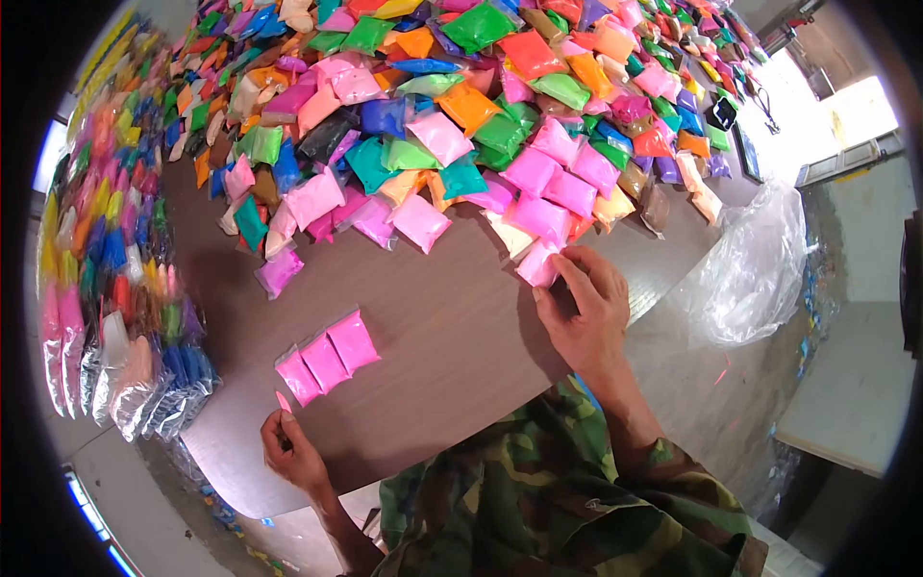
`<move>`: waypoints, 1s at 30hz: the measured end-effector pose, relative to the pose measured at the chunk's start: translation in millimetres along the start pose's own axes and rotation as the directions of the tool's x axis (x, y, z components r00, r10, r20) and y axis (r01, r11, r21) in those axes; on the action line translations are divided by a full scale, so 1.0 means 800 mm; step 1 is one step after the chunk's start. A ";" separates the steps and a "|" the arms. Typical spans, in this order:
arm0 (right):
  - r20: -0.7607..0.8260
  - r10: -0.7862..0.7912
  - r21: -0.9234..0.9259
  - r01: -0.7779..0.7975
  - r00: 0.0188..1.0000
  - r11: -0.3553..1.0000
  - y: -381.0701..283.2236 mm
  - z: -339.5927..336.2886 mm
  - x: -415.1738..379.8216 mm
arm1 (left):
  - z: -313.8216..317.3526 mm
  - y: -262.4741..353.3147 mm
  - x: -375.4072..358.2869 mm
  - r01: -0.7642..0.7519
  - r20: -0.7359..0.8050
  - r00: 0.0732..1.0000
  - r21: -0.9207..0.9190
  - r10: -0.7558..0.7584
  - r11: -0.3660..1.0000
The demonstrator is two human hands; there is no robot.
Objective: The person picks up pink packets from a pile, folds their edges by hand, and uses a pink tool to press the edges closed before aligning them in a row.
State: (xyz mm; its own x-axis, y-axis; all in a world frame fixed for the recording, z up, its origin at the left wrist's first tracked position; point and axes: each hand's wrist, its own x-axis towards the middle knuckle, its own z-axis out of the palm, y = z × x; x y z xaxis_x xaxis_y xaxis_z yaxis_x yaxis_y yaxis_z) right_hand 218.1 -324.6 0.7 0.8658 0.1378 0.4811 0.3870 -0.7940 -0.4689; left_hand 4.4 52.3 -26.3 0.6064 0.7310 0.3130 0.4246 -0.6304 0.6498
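My right hand [591,308] pinches a light pink packet [538,263] at the front edge of a large heap, between thumb and fingers. The packet is a small, clear plastic pouch with a soft-looking pink filling. More pink packets [543,219] lie just beyond it, touching. Near the table's left front edge, my left hand [294,454] is closed, with a slim pink strip [283,401] sticking up from its fingertips; its exact kind is too small to tell. Just above that hand, a row of three bright pink packets [327,360] lies side by side on the brown table [433,337].
A heap of many-coloured packets [471,106] covers the table's far side. Long clear bags of coloured packets [115,317] stand along the left. A crumpled clear plastic bag [755,269] hangs at the right edge. A dark flat device [746,152] lies at the far right.
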 end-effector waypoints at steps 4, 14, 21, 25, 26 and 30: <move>0.038 -0.057 0.024 0.056 0.998 0.998 0.004 -0.009 -0.004 | 0.001 0.000 0.000 -0.025 0.001 1.000 0.013 0.025 1.000; 0.440 0.494 0.612 -0.653 0.750 0.446 -0.024 -0.036 -0.016 | 0.001 0.007 0.002 -0.032 -0.009 0.999 0.027 0.033 0.999; 0.530 0.497 0.575 -0.722 0.687 0.385 -0.029 -0.032 -0.014 | 0.000 0.010 0.001 -0.004 -0.006 1.000 0.027 0.004 1.000; 0.532 0.495 0.564 -0.723 0.687 0.399 -0.032 -0.030 -0.015 | -0.005 0.005 0.000 0.076 0.041 0.996 0.025 -0.077 0.997; 0.531 0.489 0.563 -0.720 0.692 0.406 -0.032 -0.029 -0.014 | -0.005 0.005 0.000 0.071 0.042 0.996 0.035 -0.072 0.997; 0.516 0.499 0.543 -0.717 0.696 0.437 -0.024 -0.032 -0.014 | -0.005 0.003 -0.001 0.062 0.044 0.997 0.035 -0.064 0.997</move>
State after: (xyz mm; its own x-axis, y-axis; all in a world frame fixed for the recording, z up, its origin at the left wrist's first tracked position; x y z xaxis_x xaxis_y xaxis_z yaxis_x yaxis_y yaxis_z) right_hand 193.1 -326.1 23.0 0.9594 0.0051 -0.2820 -0.2792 -0.1248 -0.9521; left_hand 2.5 51.6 -22.6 0.6068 0.7576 0.2405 0.4846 -0.5925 0.6436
